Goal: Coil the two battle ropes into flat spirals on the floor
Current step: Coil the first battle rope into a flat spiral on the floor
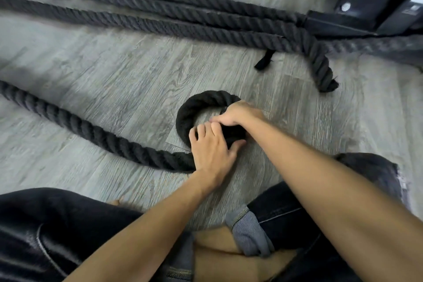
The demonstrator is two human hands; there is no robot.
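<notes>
A thick black battle rope [96,131] runs in from the left across the grey floor and curls into a small loop [194,107] in the middle. My left hand [211,150] grips the rope at the near side of the loop, thumb on the right. My right hand [238,115] is closed on the rope's end at the loop's right side, just beyond the left hand. Other stretches of black rope [160,12] lie straight across the far floor. One frayed end [325,75] bends down at the right.
A dark metal machine base [366,7] stands at the far right, where the far ropes meet it. A short black strap [264,60] hangs below them. My knees in dark jeans [57,224] rest on the wood-pattern floor [137,75] near me.
</notes>
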